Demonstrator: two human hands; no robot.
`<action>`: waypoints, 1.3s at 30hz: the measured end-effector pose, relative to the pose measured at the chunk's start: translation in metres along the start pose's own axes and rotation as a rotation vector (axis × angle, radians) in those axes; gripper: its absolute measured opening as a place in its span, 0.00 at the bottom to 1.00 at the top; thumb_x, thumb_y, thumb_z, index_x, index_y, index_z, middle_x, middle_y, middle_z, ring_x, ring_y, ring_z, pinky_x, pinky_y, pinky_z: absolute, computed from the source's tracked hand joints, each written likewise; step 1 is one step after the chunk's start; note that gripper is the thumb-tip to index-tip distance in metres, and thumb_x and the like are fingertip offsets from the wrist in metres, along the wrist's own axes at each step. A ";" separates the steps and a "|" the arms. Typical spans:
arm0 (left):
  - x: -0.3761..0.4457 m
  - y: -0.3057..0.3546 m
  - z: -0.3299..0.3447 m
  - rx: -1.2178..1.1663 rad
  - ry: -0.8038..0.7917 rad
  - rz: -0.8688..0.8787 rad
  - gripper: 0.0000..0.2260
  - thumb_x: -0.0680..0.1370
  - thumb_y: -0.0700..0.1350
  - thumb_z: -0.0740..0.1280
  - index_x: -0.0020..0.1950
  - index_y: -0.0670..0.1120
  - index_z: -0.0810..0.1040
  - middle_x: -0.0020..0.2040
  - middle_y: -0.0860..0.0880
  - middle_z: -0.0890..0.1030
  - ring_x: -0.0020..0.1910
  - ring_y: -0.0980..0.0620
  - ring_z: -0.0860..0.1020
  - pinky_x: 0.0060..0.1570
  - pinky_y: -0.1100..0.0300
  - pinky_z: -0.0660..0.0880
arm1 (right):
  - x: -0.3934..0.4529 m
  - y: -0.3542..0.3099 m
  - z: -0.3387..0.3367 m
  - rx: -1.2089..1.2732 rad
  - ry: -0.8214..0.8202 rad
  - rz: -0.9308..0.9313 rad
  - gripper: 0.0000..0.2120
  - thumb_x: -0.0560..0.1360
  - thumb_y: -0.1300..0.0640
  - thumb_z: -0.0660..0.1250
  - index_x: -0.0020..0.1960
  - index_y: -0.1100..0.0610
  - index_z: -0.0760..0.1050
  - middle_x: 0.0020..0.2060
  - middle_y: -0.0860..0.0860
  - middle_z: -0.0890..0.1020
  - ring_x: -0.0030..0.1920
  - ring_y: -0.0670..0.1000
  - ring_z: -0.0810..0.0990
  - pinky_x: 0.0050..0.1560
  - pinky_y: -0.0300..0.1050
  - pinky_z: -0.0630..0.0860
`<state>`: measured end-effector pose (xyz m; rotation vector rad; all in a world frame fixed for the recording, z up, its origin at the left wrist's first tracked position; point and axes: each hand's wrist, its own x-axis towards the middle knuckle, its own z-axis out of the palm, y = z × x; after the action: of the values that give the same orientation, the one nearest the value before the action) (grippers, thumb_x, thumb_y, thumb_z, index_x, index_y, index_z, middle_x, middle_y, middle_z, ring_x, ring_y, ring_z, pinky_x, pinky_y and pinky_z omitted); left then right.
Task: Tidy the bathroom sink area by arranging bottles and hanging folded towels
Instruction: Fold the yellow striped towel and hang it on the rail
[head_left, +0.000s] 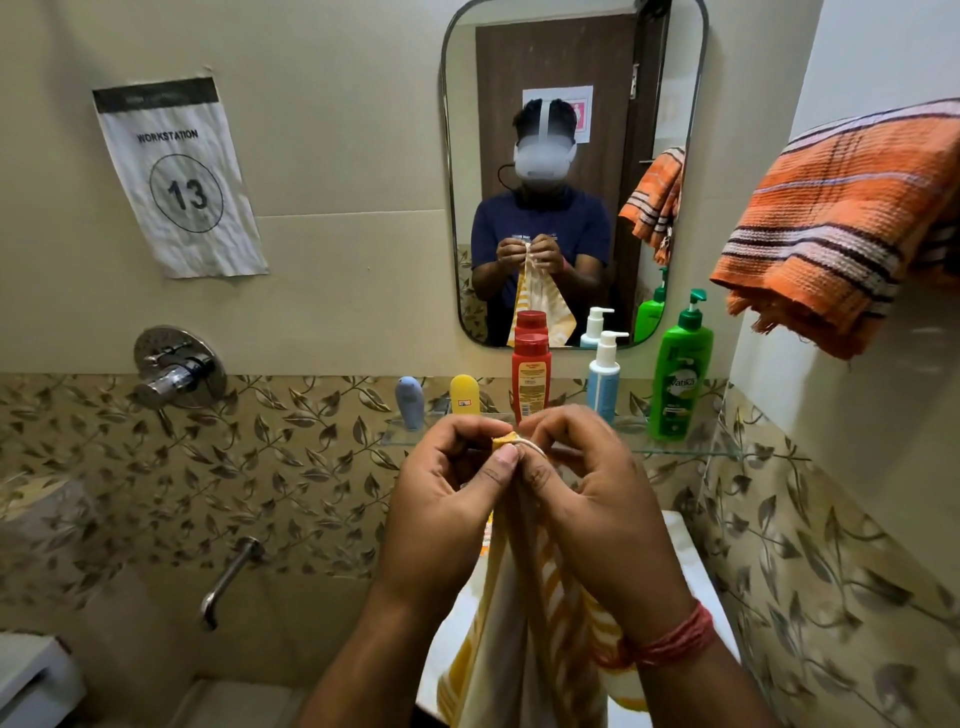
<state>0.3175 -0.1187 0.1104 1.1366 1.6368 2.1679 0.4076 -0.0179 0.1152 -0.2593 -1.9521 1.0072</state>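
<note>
Below the glass shelf (675, 451), a yellow striped towel (524, 613) is pinched at its top corners: left hand (447, 499) first, then right hand (587, 493), thumbs pressed together. The bottles (530, 376) are lined up just behind. Should either pinch loosen, the towel could be dropped.

Yellow-and-white striped towel (524, 613) at lower centre; orange towel (836, 228) with dark and pale stripes at upper right; red (531, 379), green (678, 384), yellow (464, 394) and blue (409, 402) bottles mid-frame.
</note>
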 end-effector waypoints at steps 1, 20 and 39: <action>0.001 0.001 -0.003 -0.007 -0.006 -0.009 0.04 0.77 0.39 0.71 0.50 0.46 0.82 0.46 0.47 0.85 0.50 0.47 0.84 0.50 0.55 0.82 | 0.001 0.001 -0.002 0.063 -0.086 0.036 0.07 0.77 0.51 0.68 0.44 0.53 0.74 0.39 0.48 0.78 0.42 0.48 0.79 0.41 0.48 0.79; 0.011 0.032 -0.029 0.162 -0.010 -0.008 0.09 0.80 0.34 0.65 0.48 0.48 0.79 0.46 0.54 0.84 0.48 0.60 0.82 0.46 0.65 0.79 | -0.005 0.010 -0.006 -0.179 -0.457 -0.185 0.15 0.81 0.46 0.59 0.46 0.53 0.80 0.45 0.45 0.79 0.47 0.45 0.78 0.46 0.46 0.77; 0.005 0.028 -0.035 0.174 0.000 0.012 0.10 0.80 0.34 0.65 0.48 0.49 0.79 0.47 0.51 0.83 0.48 0.56 0.82 0.45 0.65 0.79 | -0.028 0.012 0.007 0.348 -0.691 0.166 0.18 0.79 0.47 0.63 0.52 0.62 0.81 0.51 0.50 0.82 0.55 0.51 0.81 0.58 0.52 0.78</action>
<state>0.2987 -0.1517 0.1346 1.1940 1.8542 2.0649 0.4158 -0.0288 0.0873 0.1525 -2.3250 1.6844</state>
